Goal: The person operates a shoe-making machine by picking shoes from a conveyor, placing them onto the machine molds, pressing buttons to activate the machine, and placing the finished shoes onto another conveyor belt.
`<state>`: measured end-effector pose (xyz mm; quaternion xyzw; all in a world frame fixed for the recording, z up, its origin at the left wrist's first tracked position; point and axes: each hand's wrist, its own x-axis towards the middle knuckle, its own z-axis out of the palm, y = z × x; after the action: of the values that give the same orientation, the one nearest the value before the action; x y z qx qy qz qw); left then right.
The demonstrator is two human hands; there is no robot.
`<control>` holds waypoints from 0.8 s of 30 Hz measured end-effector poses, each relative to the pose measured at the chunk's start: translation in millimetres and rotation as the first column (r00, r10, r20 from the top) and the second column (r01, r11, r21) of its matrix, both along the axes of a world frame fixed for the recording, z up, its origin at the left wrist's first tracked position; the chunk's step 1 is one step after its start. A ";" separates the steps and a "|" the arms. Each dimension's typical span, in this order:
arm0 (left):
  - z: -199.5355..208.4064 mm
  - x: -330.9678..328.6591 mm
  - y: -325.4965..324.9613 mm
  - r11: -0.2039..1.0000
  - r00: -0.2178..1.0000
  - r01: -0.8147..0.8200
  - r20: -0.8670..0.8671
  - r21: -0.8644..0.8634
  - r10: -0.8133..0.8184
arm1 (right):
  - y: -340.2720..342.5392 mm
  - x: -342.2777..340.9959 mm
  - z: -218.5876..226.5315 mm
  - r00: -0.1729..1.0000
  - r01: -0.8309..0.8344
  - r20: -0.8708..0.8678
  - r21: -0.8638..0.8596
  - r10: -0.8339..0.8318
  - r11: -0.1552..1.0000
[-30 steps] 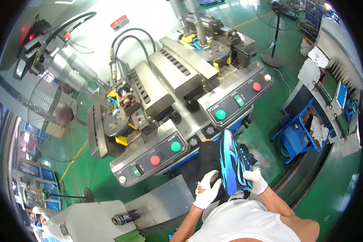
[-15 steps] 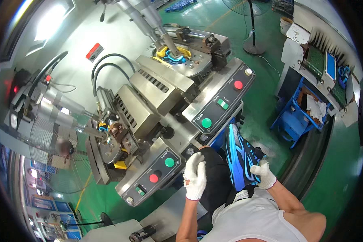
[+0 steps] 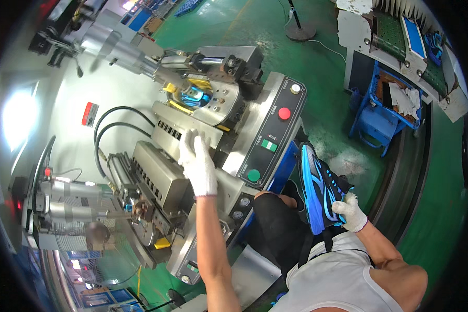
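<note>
My left hand [image 3: 197, 164], in a white knit glove, reaches out over the metal covers between the two stations of a machine. Its fingers are extended and hold nothing. My right hand [image 3: 349, 212], gloved too, is closed on one end of a blue and black shoe upper [image 3: 321, 190]. The upper hangs beside my knee, right of the machine. At the far station, a light-blue piece [image 3: 195, 96] sits among yellow parts under a grey cylinder [image 3: 156, 70]. The near station [image 3: 150, 226] lies left of my forearm, its details partly blurred.
A control panel [image 3: 270, 132] with red, green and white buttons faces me; my arm crosses another. On the right stand a blue cart [image 3: 377, 122] holding cloth and a conveyor [image 3: 395, 39]. A fan base [image 3: 300, 33] rests on the green floor.
My left hand has moved forward and left, from near the panels to over the machine covers. The view has shifted. My right hand still holds the shoe upper.
</note>
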<state>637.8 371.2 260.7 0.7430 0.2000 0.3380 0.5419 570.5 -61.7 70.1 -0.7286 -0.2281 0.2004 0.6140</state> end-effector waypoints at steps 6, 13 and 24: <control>-16.3 101.8 93.9 0.866 0.887 -0.203 -0.288 0.456 0.360 | 28.3 34.3 17.2 0.946 0.069 -0.320 0.047 -0.051 0.996; -61.5 216.5 170.9 0.774 0.659 -0.221 -0.495 0.593 0.567 | 62.8 88.9 7.8 0.832 0.344 -0.531 0.261 -0.163 0.902; -49.5 217.3 200.0 0.857 0.777 -0.348 -0.395 0.379 0.490 | 32.3 77.3 -43.3 0.773 0.170 -0.577 -0.211 -0.263 0.963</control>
<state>855.0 571.2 211.2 0.8085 0.4386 0.2822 0.2727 647.9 -29.4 26.8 -0.6920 0.0788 0.3646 0.6181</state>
